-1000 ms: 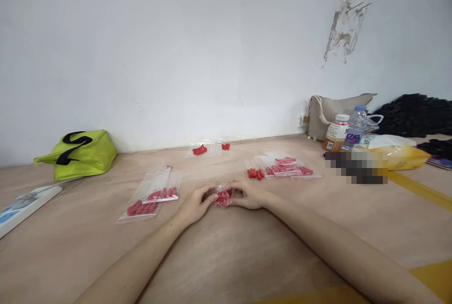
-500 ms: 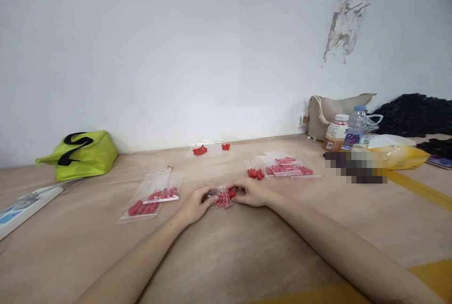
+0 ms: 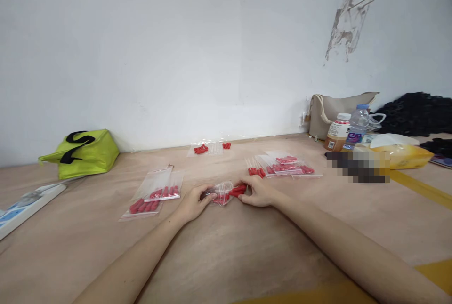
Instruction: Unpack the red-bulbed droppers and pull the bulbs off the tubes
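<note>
My left hand [image 3: 199, 202] pinches a small clear plastic bag [image 3: 221, 196] just above the table, with red pieces showing inside it. At the bag's right side, my right hand [image 3: 258, 192] is closed on red rod-like pieces [image 3: 237, 190], which partly stick out of the bag. Their exact kind and number are hard to make out. Beyond my right hand lie several red-tipped sticks [image 3: 256, 171] beside a pile of clear zip bags [image 3: 285, 168] with red pieces. To the left lie more zip bags [image 3: 144, 206] with red-ended sticks.
Farther back by the wall, loose red pieces [image 3: 200, 149] lie on clear plastic. A lime-green bag [image 3: 88, 156] and a white power strip [image 3: 31, 210] are at the left. Bottles [image 3: 339, 132], a yellow tissue pack [image 3: 406, 156] and a grey bag [image 3: 318, 125] stand at the right.
My right hand has moved slightly right, away from my left hand. More of the red pieces now shows between its fingers and the bag. The left hand keeps its hold.
</note>
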Demonstrator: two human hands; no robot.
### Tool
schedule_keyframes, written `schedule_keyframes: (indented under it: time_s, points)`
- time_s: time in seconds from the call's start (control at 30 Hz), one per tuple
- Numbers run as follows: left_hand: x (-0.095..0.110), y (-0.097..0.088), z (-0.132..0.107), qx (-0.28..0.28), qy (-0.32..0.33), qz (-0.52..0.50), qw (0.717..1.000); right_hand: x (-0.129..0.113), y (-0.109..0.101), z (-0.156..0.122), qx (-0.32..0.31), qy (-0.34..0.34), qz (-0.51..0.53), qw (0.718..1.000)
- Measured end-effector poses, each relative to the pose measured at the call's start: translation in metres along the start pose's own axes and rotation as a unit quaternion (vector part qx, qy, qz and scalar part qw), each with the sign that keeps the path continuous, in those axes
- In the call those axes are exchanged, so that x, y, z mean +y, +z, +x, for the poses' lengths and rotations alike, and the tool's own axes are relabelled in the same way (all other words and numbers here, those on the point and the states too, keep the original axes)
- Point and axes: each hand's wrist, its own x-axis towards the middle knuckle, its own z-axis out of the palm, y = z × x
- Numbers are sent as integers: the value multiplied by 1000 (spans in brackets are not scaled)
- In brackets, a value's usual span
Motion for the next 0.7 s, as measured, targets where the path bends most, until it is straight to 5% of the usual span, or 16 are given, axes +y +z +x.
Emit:
schedule_keyframes:
  time_s: [0.17,0.43,0.57,0.7]
  points:
    - [-1,0,1,-3,5,-4,1000,2,4,1,1,-4,44,999]
    - [-10,-3,2,5,-18,-2,1000,27,-3,8,89,61,132,985]
    - [-10,-4,2,5,-20,1,1000,30,-16,11,113,66,163,978]
    - [-9,-4,2,4,-11,-4,1000,29,-42,17,212,105,247,940]
